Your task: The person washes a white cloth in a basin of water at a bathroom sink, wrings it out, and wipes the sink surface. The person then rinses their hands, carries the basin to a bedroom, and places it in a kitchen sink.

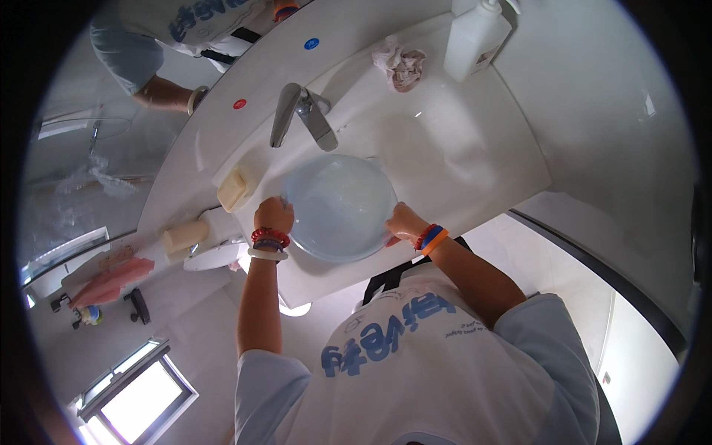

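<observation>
A round translucent bluish basin [340, 208] is held between my two hands at the front left part of a white ceramic sink [461, 167]. My left hand [273, 216] grips its left rim, with a red coiled band, a dark band and a pale bangle at the wrist. My right hand [407, 223] grips the right rim, fingers partly hidden below it; red, blue and orange bands circle that wrist. The basin looks whitish inside; whether it holds liquid I cannot tell. Just beyond it stands a chrome faucet [305, 114].
A yellowish soap bar [232, 190] lies left of the basin on the sink's edge. A crumpled pale pink cloth [401, 65] and a white pump bottle [476, 41] are at the back. A mirror [111, 128] borders the far left, with a toilet paper roll [186, 237] below it.
</observation>
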Available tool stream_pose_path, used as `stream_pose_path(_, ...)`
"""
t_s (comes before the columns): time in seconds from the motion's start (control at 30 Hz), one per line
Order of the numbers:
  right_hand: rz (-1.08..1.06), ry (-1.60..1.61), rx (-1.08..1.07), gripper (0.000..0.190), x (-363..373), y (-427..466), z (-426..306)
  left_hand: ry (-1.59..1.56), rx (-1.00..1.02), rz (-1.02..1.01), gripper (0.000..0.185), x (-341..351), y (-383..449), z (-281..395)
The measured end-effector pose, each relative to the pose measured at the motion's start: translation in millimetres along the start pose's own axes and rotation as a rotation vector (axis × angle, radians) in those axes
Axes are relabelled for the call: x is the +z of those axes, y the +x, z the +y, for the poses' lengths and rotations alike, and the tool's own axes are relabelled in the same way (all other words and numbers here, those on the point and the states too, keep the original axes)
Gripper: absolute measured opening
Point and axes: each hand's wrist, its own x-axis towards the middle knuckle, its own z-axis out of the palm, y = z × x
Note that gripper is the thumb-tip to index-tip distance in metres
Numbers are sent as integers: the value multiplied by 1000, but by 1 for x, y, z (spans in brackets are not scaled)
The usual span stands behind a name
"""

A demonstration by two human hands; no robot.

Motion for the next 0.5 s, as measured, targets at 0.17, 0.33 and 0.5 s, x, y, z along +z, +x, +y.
stream_pose_path(0.17,-144,-39,51,18,-30,-9,16,-96,16,-41,29,6,10,25)
stream_pose_path(0.33,-329,723,437,24,-121,-4,-57,-19,39,-1,29,19,6,6)
stream_pose_path(0.5,-295,540,157,19,-31,15,-32,135,14,111,29,-11,-11,-3)
